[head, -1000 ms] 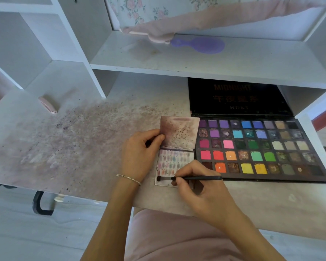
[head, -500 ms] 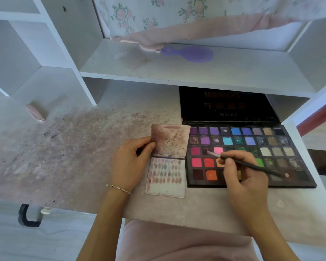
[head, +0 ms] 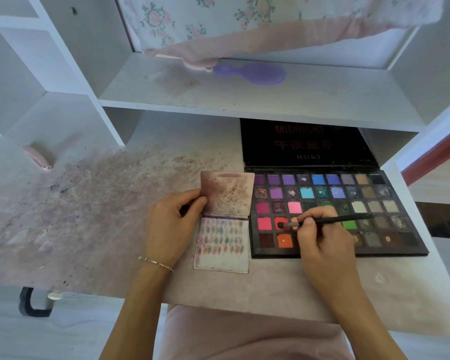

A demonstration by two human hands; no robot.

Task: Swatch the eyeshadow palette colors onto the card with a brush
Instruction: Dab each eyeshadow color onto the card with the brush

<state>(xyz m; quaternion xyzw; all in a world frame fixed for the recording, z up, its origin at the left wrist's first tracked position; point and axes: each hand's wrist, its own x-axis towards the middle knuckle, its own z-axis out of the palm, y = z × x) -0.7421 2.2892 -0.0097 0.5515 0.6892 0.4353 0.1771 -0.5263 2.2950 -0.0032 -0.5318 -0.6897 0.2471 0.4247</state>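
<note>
- Right hand [head: 322, 245] pinched brush [head: 330, 220]; tip sat in red pan of palette [head: 390, 245], just left of the fingers.
- Hand hid several pans beneath it; colours there unreadable.
- Left hand [head: 169, 227] gripped the folded card [head: 222, 245], thumb on its upper flap.
- Card lay between the hands, touching palette; swatches small, blurred.

Head view, down onto desk [head: 94, 229]
</note>
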